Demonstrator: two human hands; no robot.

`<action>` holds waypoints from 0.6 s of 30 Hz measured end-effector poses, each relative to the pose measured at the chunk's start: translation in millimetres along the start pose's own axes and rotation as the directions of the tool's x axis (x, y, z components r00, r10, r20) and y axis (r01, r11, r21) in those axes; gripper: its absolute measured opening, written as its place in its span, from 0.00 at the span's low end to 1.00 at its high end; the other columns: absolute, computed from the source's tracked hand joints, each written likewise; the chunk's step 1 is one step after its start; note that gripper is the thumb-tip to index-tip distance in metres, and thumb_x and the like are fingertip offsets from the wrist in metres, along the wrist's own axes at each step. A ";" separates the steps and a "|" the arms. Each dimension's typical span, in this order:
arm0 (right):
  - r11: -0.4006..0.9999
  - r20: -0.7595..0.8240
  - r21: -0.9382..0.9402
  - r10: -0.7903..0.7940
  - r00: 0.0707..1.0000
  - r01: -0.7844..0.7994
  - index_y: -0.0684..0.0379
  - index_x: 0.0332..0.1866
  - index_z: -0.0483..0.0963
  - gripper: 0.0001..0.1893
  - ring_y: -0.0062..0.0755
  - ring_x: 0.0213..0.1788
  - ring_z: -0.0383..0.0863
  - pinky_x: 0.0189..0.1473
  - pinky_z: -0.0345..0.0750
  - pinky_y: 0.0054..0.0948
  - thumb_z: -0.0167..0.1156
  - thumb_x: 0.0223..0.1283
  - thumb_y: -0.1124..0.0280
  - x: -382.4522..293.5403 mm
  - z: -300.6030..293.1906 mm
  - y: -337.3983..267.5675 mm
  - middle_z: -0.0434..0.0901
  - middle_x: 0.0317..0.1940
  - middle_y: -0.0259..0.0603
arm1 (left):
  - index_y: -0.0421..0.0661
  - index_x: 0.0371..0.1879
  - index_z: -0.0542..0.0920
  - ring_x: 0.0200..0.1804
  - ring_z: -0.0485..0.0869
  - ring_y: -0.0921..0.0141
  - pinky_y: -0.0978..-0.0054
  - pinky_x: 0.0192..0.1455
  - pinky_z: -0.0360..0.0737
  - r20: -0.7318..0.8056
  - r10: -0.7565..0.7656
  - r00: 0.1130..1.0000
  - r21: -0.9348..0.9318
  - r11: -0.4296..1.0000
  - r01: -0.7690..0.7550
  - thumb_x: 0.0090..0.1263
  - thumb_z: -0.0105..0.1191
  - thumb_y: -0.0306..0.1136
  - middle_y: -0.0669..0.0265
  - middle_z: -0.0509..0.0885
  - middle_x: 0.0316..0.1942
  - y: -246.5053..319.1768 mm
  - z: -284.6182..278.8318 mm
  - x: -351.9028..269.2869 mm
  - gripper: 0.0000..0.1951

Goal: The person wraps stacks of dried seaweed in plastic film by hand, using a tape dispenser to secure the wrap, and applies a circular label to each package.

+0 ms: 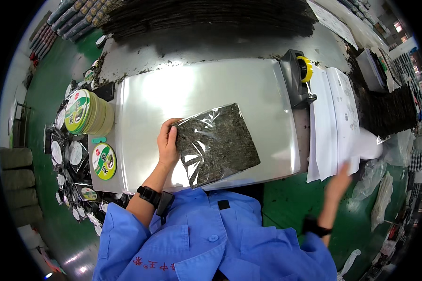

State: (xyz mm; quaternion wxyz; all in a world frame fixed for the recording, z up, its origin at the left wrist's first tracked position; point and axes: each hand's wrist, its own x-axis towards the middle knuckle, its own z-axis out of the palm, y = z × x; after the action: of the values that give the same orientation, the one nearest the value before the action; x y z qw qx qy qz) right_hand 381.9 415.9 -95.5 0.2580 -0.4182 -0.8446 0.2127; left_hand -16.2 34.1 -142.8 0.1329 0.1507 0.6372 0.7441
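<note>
My left hand (168,145) grips the upper left corner of a square pack of dried seaweed sheets (219,147) in clear plastic film, its thumb on top. The pack lies tilted over a stack of clear plastic sheets (253,84) on the metal table. My right hand (339,179), blurred, is off the table's right side, near the lower end of the white printed label sheets (343,112); whether it holds anything cannot be told. To the left stand a stack of round green-and-yellow labels (78,111) and one flat round label (104,161).
A black tape dispenser (295,80) with yellow tape stands at the right. Dark seaweed sheets (211,17) are piled along the far side, with another pile (390,109) at right. Wrapped packs (75,152) crowd the left edge, beside a black phone-like object (105,92).
</note>
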 end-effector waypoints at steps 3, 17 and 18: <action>0.778 0.191 0.162 -0.628 0.754 0.607 0.70 0.72 0.58 0.26 0.53 0.76 0.57 0.76 0.51 0.52 0.42 0.74 0.67 -45.9 108.5 -178.5 0.57 0.74 0.58 | 0.39 0.55 0.75 0.50 0.77 0.75 0.77 0.55 0.74 0.004 -0.007 1.000 0.048 0.999 0.007 0.80 0.43 0.35 0.63 0.81 0.50 -6.5 -0.7 3.7 0.14; 0.686 0.472 0.209 -0.695 0.543 0.697 0.67 0.69 0.63 0.34 0.54 0.73 0.62 0.73 0.56 0.53 0.61 0.56 0.69 -33.5 137.3 -244.5 0.58 0.74 0.53 | 0.37 0.55 0.75 0.47 0.80 0.74 0.78 0.53 0.76 0.010 0.021 1.000 0.103 0.994 -0.022 0.80 0.43 0.34 0.61 0.83 0.49 -4.8 -3.7 3.2 0.15; 0.679 0.474 0.192 -0.696 0.539 0.708 0.66 0.69 0.64 0.35 0.53 0.72 0.63 0.73 0.57 0.52 0.63 0.55 0.68 -32.1 136.9 -245.9 0.59 0.74 0.52 | 0.37 0.54 0.75 0.47 0.80 0.74 0.77 0.53 0.76 0.009 0.023 1.000 0.107 0.994 -0.024 0.80 0.43 0.34 0.61 0.83 0.49 -3.9 -3.5 3.2 0.15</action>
State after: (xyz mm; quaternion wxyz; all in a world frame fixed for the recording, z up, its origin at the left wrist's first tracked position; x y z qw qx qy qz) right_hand 167.7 232.5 -68.6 0.0830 0.0245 -0.9791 0.1842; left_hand -20.5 32.7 -147.0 0.1185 0.1681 0.6739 0.7096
